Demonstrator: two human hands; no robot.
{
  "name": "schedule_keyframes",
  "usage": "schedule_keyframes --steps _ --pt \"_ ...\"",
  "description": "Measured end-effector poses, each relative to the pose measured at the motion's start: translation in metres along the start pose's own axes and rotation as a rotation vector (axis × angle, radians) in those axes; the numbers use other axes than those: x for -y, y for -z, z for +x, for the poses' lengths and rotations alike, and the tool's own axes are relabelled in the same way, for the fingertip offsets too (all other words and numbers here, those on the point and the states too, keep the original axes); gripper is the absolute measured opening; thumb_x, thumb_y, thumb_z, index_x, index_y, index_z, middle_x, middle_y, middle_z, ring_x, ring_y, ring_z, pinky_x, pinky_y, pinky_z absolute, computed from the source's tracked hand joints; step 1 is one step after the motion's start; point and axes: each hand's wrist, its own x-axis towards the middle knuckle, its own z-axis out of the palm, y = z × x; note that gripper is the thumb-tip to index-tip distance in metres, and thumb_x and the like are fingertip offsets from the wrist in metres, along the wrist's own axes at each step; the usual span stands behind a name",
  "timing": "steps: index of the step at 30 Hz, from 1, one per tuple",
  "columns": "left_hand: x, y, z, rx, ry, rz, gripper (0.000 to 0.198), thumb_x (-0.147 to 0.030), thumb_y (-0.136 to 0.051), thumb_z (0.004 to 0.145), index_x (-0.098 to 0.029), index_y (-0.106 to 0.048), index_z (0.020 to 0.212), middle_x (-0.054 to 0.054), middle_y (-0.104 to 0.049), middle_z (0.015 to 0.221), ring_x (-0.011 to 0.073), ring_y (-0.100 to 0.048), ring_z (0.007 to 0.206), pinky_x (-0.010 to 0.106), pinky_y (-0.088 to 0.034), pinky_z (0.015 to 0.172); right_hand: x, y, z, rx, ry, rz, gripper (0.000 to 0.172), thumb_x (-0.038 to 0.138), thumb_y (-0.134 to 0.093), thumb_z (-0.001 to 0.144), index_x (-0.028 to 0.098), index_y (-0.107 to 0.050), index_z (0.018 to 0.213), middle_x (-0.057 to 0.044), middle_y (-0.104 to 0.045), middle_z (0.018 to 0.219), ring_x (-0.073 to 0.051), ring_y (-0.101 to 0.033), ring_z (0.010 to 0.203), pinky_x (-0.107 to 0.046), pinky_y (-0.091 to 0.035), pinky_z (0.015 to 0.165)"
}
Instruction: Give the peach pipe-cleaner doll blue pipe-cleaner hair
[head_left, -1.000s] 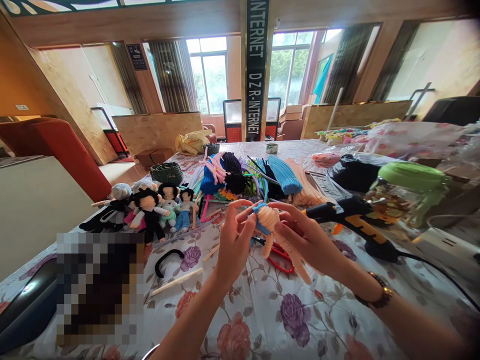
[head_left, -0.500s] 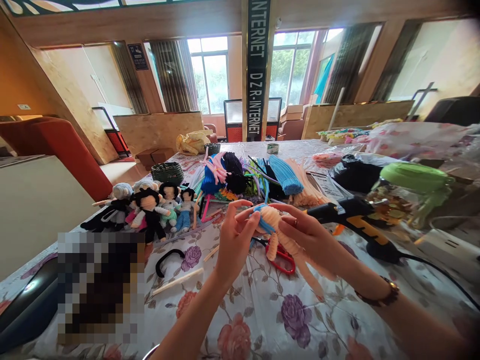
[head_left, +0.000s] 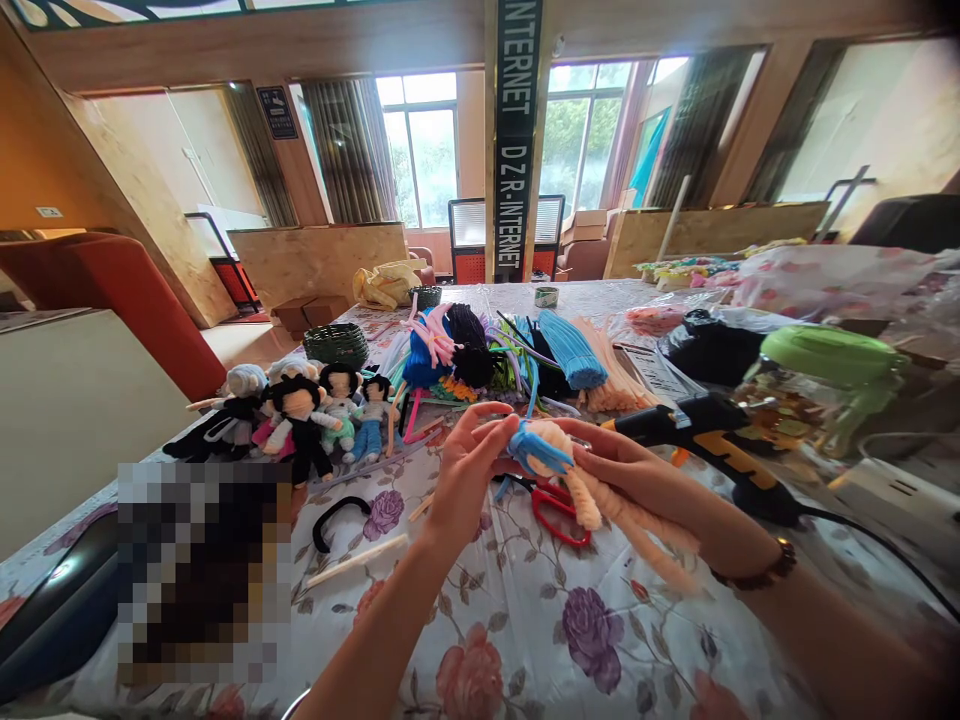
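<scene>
Between my two hands is a small peach pipe-cleaner doll (head_left: 581, 490), its head toward the far side and its fuzzy limbs trailing down to the right. Blue pipe cleaner (head_left: 544, 452) wraps over its head, with one end sticking up. My left hand (head_left: 472, 465) pinches the blue strands at the head's left side. My right hand (head_left: 630, 470) closes round the doll from the right; some of its fingers are hidden behind the head. Red-handled scissors (head_left: 559, 515) lie on the table just beneath the doll.
A black and yellow glue gun (head_left: 720, 440) with its cord lies at right. Bundles of pipe cleaners (head_left: 570, 350) are heaped behind my hands. Several finished dolls (head_left: 300, 415) sit at left near a dark green basket (head_left: 335, 344). A black pipe-cleaner piece (head_left: 322, 520) curves on the flowered tablecloth (head_left: 405, 625).
The doll has turned in my hands, so its limbs swing farther right and more of the blue strands shows. My right hand has shifted slightly; both hands keep hold.
</scene>
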Motion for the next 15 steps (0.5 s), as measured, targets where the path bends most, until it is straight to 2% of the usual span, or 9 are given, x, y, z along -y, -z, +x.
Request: schedule_keyframes --steps 5,9,15 --pt "0.0007 0.0027 0.0015 0.078 0.135 -0.027 0.033 -0.039 -0.073 0.069 -0.017 -0.059 0.089 0.0 -0.063 0.078 0.0097 -0.059 0.064 0.02 -0.052 0.054 -0.0007 0.0062 0.0001 0.075 -0.021 0.051 0.039 0.039 -0.059 0.085 0.027 -0.055 0.122 -0.002 -0.067 0.104 -0.015 -0.066 0.087 -0.024 -0.052 0.072" --pt "-0.0009 0.0032 0.0009 0.097 0.174 -0.02 0.033 -0.038 -0.076 0.066 -0.016 -0.062 0.086 0.001 -0.062 0.08 0.0091 -0.058 0.065 0.019 -0.051 0.056 0.0024 0.0059 -0.0015 0.062 -0.047 0.043 0.038 0.039 -0.058 0.086 0.027 -0.056 0.121 -0.003 -0.068 0.1 -0.015 -0.066 0.082 -0.025 -0.053 0.067" --pt "-0.0011 0.0067 0.0017 0.174 0.25 -0.035 0.029 -0.031 -0.077 0.065 -0.017 -0.064 0.087 0.003 -0.063 0.09 0.0109 -0.06 0.071 0.022 -0.053 0.061 0.0091 0.0058 -0.0042 0.059 -0.077 0.036 0.033 0.035 -0.06 0.085 0.024 -0.058 0.116 -0.002 -0.067 0.1 -0.016 -0.065 0.09 -0.024 -0.053 0.07"
